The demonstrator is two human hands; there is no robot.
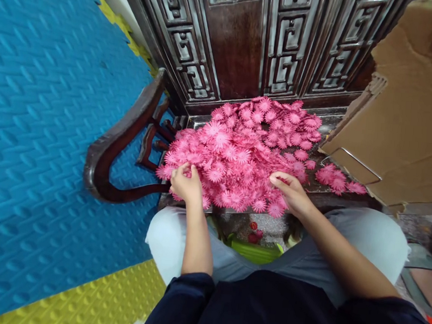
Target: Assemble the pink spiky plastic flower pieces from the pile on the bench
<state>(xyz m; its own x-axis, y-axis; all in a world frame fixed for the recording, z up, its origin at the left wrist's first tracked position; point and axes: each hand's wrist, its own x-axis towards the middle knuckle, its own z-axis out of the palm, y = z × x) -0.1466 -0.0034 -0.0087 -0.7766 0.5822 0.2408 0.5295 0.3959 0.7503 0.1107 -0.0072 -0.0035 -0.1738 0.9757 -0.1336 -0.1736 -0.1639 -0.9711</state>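
A wide heap of pink artificial flower heads (231, 158), thin and many-petalled, lies on a dark wooden seat (325, 196). At the heap's left front edge is my left hand (186, 183), its fingers curled in and its thumb close to the forefinger. Whatever may be between those fingertips is too small to make out. My right hand (292, 192) hovers by the front right side of the heap, thumb pressed along the fingers in a pinch. Anything in that pinch cannot be made out either. The two hands are apart, with flower heads between them.
A curved wooden armrest (103, 173) stands on the left, beside blue mat flooring (55, 119). Carved wooden panels (239, 54) rise behind the seat. On the right, a large cardboard piece (406, 117) leans near a bent metal wire (361, 163). A green object (256, 251) sits below, between my knees.
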